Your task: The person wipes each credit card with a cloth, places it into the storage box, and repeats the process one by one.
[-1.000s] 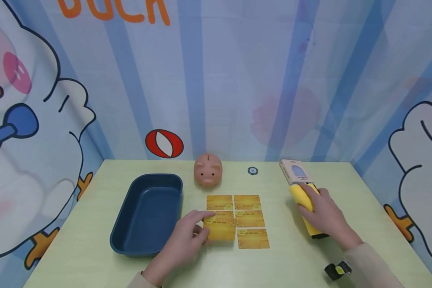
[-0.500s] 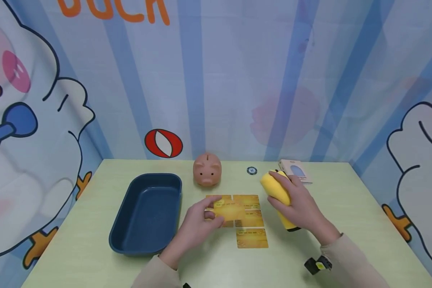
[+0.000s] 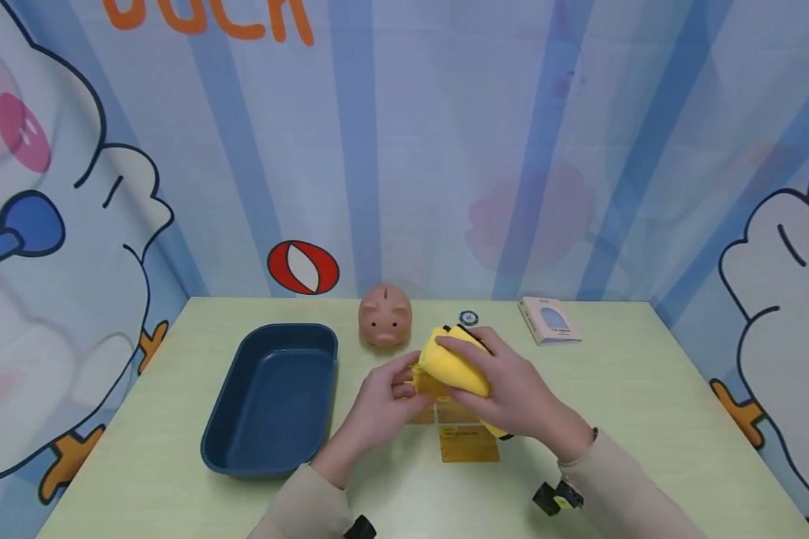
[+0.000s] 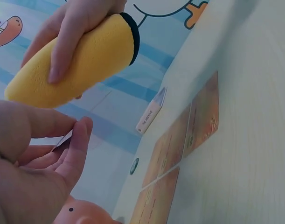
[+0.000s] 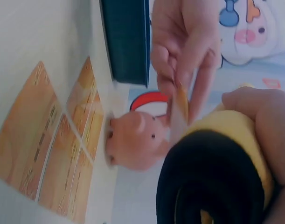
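My left hand (image 3: 384,397) pinches a gold bank card (image 5: 182,105) by its edge, raised above the table. My right hand (image 3: 522,385) grips a rolled yellow cloth (image 3: 455,367) with black edging, its fingers curled over the top. The cloth is right beside the raised card and hides much of it in the head view. Whether the two touch, I cannot tell. Below them, several more gold cards (image 3: 468,443) lie flat on the table in rows, partly covered by the hands and cloth. The right wrist view shows the roll's black end (image 5: 210,172) close up.
A dark blue tray (image 3: 332,374) stands left of the cards. Behind them are a pink piggy bank (image 3: 385,318) and a small round chip (image 3: 468,318). A pale box (image 3: 549,320) lies at the back right. A printed curtain (image 3: 431,150) hangs behind the table.
My right hand has carried the yellow cloth leftward from beside the pale box to the left hand. My left hand has lifted its card off the table and shifted it slightly right and away.
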{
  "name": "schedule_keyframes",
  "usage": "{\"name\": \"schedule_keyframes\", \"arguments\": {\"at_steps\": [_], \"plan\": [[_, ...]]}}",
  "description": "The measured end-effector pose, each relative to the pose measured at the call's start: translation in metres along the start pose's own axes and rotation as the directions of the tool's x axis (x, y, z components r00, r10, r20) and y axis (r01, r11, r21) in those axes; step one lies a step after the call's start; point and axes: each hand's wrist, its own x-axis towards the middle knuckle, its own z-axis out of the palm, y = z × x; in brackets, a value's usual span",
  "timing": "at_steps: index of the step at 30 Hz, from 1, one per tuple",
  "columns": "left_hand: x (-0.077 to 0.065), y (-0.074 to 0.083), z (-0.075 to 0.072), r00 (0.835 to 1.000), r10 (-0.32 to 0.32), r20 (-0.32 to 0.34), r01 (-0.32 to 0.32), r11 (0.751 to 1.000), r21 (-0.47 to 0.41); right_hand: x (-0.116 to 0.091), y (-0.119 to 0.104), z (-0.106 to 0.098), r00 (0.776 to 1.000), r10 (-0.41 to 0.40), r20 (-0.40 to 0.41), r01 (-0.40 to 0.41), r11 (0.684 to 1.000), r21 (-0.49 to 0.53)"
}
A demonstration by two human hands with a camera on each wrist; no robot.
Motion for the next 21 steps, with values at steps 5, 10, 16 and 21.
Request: {"name": "schedule_keyframes", "arguments": {"at_steps": [5, 10, 16, 21], "plan": [[0.003, 0.002, 0.002, 0.999, 0.043, -0.009, -0.043, 0.998, -0.054, 0.004, -0.008, 0.008, 0.997, -0.068, 0.035, 0.070, 0.994, -0.089], [0.002, 0.007, 0.003, 0.997, 0.062, -0.050, -0.066, 0.994, -0.087, 0.005, -0.012, 0.014, 0.993, -0.115, 0.033, 0.118, 0.984, -0.137], [0.000, 0.012, 0.004, 0.991, 0.071, -0.113, -0.086, 0.987, -0.133, 0.006, -0.017, 0.017, 0.992, -0.124, 0.012, 0.124, 0.970, -0.211], [-0.001, 0.016, 0.004, 0.989, 0.077, -0.129, -0.099, 0.979, -0.177, 0.005, -0.019, 0.018, 0.995, -0.095, 0.010, 0.094, 0.966, -0.240]]}}
